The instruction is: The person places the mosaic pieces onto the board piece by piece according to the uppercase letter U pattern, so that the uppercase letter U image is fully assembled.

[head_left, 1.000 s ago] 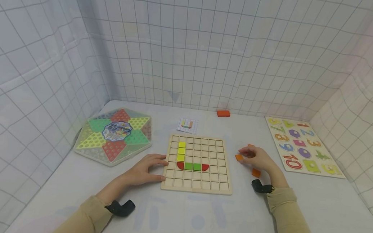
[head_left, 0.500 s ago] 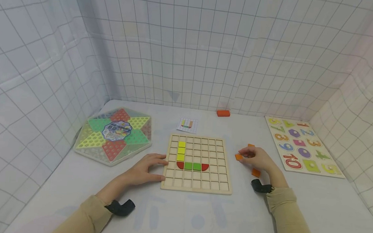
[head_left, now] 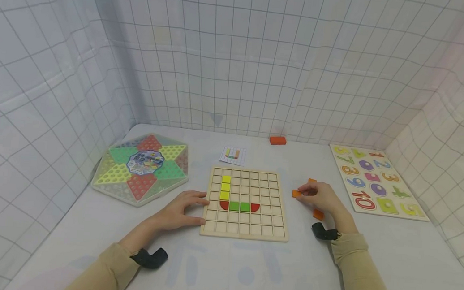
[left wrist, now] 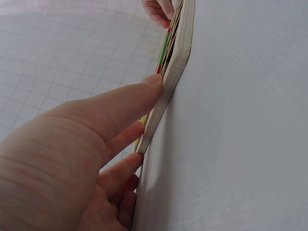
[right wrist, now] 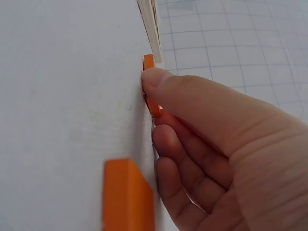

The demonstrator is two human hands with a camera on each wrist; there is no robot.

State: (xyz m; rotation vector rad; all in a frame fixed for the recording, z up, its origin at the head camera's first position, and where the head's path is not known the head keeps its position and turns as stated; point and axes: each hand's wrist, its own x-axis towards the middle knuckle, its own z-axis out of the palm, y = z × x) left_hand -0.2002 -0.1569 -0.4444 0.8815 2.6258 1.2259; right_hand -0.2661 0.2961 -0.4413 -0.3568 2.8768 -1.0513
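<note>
A wooden grid board (head_left: 262, 230) lies in the middle of the table. On it stand a column of yellow square tiles (head_left: 225, 187), two green tiles (head_left: 240, 206) and a red quarter-round tile (head_left: 255, 207) at each end of the green ones. My left hand (head_left: 179, 211) touches the board's left edge with thumb and fingertips, fingers nearly straight. To the right of the board, my right hand (head_left: 321, 198) pinches an orange square tile (right wrist: 153, 106) between thumb and fingers, low at the tabletop. Another orange tile (head_left: 318, 215) lies nearer me, and one more (head_left: 312, 180) shows partly behind the fingers.
A small pattern card (head_left: 233, 155) lies behind the board. Toward the back wall sits a red-orange block (head_left: 278, 141). At the left is a hexagonal Chinese checkers board (head_left: 143, 170); at the right, a number puzzle board (head_left: 379, 182).
The orange tile at my right fingertips has shifted and turned slightly. My right hand moved only a little, and my left hand stays on the board's edge.
</note>
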